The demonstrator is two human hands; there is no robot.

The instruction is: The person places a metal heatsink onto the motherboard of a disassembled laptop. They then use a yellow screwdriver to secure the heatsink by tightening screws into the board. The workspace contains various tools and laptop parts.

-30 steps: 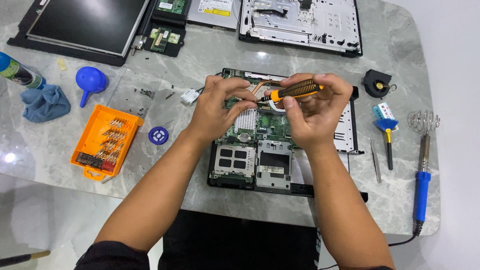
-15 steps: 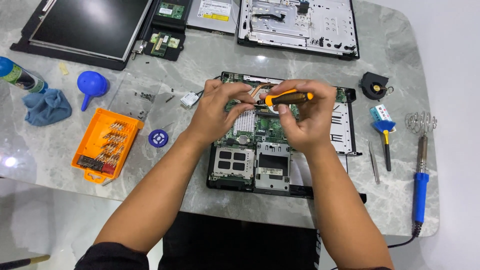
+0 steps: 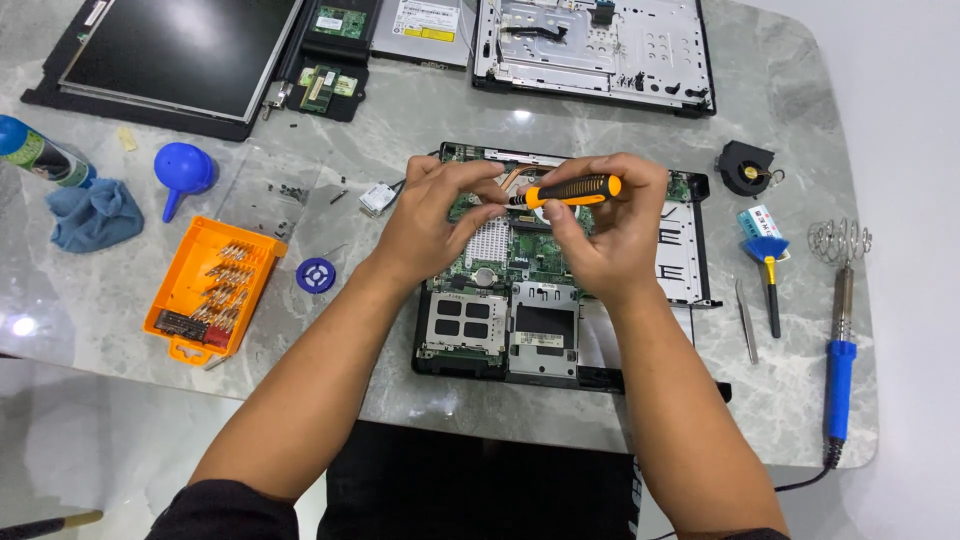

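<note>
Grey marble tabletop, parts everywhere. My right hand has its fingers wrapped round an orange-black screwdriver, and my left hand pinches its tip, both over the open laptop board mid-table. An orange bit case sits near the left edge.

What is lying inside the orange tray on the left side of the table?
The orange tray holds rows of small metal screwdriver bits, with a darker row near its front edge. Nothing covers them, but they are too small to tell apart.
</note>
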